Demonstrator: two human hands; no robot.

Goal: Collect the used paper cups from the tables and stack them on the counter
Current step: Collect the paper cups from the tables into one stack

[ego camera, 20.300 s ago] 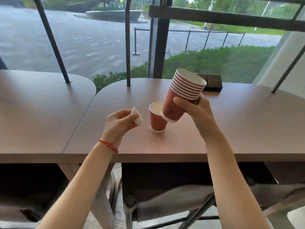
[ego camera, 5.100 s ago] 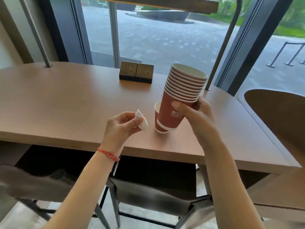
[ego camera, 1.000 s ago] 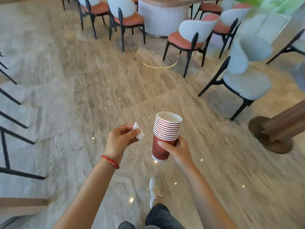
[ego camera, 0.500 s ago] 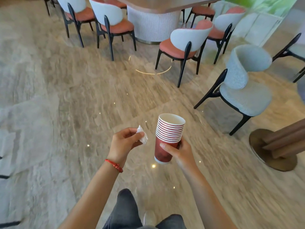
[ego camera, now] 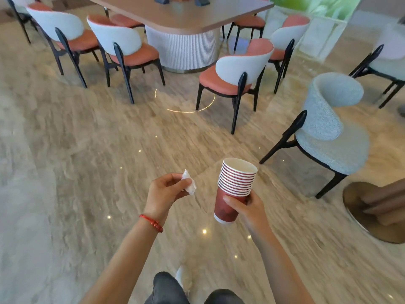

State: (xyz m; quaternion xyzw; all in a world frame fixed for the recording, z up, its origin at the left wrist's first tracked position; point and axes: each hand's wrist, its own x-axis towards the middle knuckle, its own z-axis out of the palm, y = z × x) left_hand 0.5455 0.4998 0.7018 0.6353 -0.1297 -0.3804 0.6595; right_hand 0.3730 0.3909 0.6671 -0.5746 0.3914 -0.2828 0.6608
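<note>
Head view: a pale stone floor (ego camera: 65,172) is filling most of the frame. At its far side a brown table (ego camera: 186,16) on a white ribbed base is standing among salmon-seated chairs (ego camera: 236,71), with a grey chair (ego camera: 328,132) nearer at right. The right hand (ego camera: 247,207) is gripping a nested stack of red paper cups (ego camera: 234,189), upright above the floor; its printing is too blurred to read. The left hand (ego camera: 166,191), wearing a red bracelet (ego camera: 151,222), is pinching a crumpled white tissue (ego camera: 189,183).
</note>
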